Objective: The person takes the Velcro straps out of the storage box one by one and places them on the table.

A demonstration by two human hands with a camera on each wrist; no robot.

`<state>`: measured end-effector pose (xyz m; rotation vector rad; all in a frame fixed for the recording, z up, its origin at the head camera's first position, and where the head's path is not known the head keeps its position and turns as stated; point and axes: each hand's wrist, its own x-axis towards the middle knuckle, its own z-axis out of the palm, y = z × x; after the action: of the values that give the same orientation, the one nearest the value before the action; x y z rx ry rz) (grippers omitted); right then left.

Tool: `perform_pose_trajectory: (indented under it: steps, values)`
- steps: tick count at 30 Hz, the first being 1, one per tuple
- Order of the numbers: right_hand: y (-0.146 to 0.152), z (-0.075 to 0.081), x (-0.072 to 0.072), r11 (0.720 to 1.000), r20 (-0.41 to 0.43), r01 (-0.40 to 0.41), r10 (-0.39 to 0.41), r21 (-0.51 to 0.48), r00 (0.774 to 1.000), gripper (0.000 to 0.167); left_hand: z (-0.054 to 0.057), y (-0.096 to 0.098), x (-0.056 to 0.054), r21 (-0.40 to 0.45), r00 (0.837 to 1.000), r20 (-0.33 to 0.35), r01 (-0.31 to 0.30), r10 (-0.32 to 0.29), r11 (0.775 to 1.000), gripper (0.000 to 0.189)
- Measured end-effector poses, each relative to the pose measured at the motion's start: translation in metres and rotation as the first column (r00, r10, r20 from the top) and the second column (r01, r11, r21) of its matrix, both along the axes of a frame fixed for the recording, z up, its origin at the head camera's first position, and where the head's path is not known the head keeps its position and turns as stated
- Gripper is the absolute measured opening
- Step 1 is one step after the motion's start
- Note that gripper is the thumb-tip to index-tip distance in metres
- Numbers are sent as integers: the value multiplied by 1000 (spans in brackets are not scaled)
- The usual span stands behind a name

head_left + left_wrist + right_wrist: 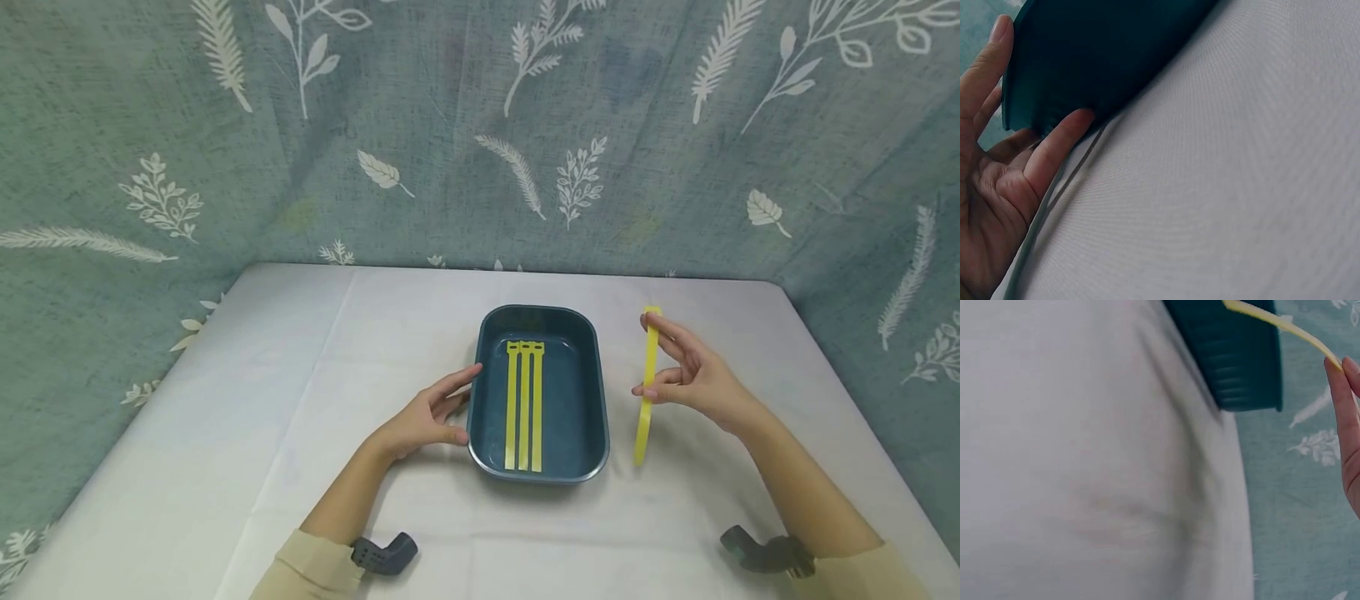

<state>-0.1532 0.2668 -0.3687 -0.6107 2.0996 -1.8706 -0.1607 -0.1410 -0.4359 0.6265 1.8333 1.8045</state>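
A dark teal tray (573, 408) stands on the white-covered table. Three flat yellow cable straps (523, 408) with slotted heads lie side by side in it, slots toward the far end. My left hand (423, 417) is at the tray's left side, its fingers and thumb touching the wall; the left wrist view shows the fingers fairly straight against the tray (1110, 50). To the right of the tray, my right hand (701, 379) pinches another yellow cable strap (649, 358) between thumb and fingers. In the right wrist view this strap (1285, 326) bends slightly.
The table (360, 333) has a white cloth with creases. Behind and beside it hangs a blue-green curtain (435, 100) with white leaf prints. Dark curved devices (386, 554) sit at both wrists, near beige sleeves.
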Motion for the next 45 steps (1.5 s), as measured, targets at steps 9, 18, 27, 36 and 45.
perform_pose_trajectory:
  steps: [9, 18, 27, 36, 45]
  values:
    - [-3, -23, 3, 999, 65, -39, 38, 20, 997, 93, -2, -2, -1, -4, 1000, -11, 4, -4, 1000, 98]
    - [-7, -40, -2, 998, 62, -56, 54, 36, 997, 95, -1, -1, -1, -14, 1000, -12, -2, 2, 1000, 98]
    - [-10, -54, -11, 999, 65, -15, 12, 39, 998, 96, -2, -2, -2, -16, 1000, -11, 2, -2, 1000, 98]
    - [-14, -65, -14, 995, -27, 24, -22, 97, 999, 95, -3, -1, -2, -21, 1000, -13, 7, -7, 1000, 98]
    - [-16, -67, -15, 969, -89, 80, -61, 233, 994, 97, -3, -2, -1, -23, 1000, -6, -1, 1, 1000, 95]
